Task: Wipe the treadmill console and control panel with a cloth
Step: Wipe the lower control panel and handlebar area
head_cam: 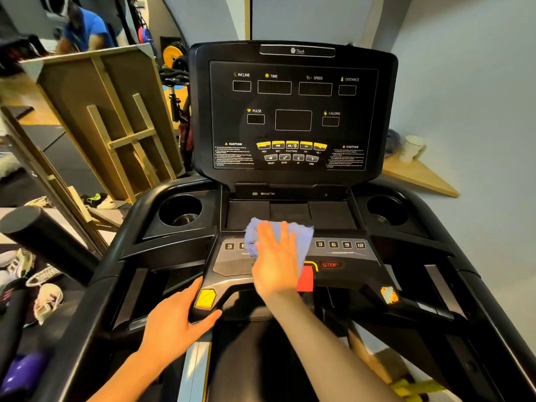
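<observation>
On control panel (342,256): right hand (275,262) flat on cloth (301,239) | "STOP" lit | left hand (174,323) gripping handlebar (203,309)

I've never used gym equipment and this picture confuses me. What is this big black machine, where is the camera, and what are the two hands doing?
The single picture comes from a camera worn on the person's head, looking forward and down, so the arms are the wearer's own. The machine is a treadmill: the upright console carries dark readout windows labelled incline, time, speed, distance, pulse and calorie. Below it lies the control panel with numbered buttons and a lit red STOP display. Round cup holders sit at either side. The right hand lies flat on a blue cloth, pressing it onto the panel's middle. The left hand grips the handlebar end by a yellow button. A white cup stands on a wooden shelf to the right.
</observation>
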`<state>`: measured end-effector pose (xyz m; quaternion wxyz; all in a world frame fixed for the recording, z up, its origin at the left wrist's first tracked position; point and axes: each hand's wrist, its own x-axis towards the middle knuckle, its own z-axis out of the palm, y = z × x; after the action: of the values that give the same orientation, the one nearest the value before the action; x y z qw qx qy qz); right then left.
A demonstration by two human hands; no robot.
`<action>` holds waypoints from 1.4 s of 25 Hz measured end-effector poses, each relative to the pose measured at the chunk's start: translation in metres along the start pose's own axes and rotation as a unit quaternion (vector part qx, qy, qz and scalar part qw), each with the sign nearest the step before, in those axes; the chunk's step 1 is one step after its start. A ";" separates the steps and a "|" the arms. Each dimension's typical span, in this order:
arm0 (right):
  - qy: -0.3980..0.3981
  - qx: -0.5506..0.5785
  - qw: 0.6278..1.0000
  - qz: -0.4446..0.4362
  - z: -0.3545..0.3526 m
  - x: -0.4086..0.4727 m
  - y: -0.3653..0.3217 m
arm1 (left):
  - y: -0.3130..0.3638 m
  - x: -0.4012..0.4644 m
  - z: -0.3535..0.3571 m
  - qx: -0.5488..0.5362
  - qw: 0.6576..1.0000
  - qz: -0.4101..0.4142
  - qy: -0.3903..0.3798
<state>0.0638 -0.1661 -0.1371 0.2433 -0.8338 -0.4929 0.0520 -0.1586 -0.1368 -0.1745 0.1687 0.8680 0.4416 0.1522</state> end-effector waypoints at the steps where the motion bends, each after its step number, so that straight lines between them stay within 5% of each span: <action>1: -0.014 0.004 1.000 -0.021 0.003 -0.002 -0.010 | 0.000 0.000 0.000 0.000 1.000 0.001 0.001; 14: -0.091 0.025 0.968 -0.233 0.051 -0.051 -0.059 | 0.006 -0.005 -0.004 -0.050 0.999 -0.019 -0.002; 19: -0.133 -0.051 0.951 -0.273 0.052 -0.069 -0.050 | -0.005 -0.006 0.007 -0.057 0.998 -0.012 0.019; 22: -0.129 -0.091 0.931 -0.330 0.058 -0.076 -0.029 | -0.012 -0.009 0.012 -0.093 0.996 -0.004 0.010; 27: -0.014 0.000 0.913 -0.407 0.047 -0.073 0.010 | -0.002 -0.006 0.002 -0.098 0.995 0.013 0.007; 35: -0.032 -0.164 0.893 -0.418 -0.007 -0.072 0.107 | 0.000 -0.004 0.000 -0.026 1.000 -0.008 0.010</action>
<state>0.1146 -0.2722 -0.1913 0.0859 -0.5766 -0.8051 -0.1094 -0.1610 -0.1399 -0.1755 0.1881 0.8583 0.4458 0.1710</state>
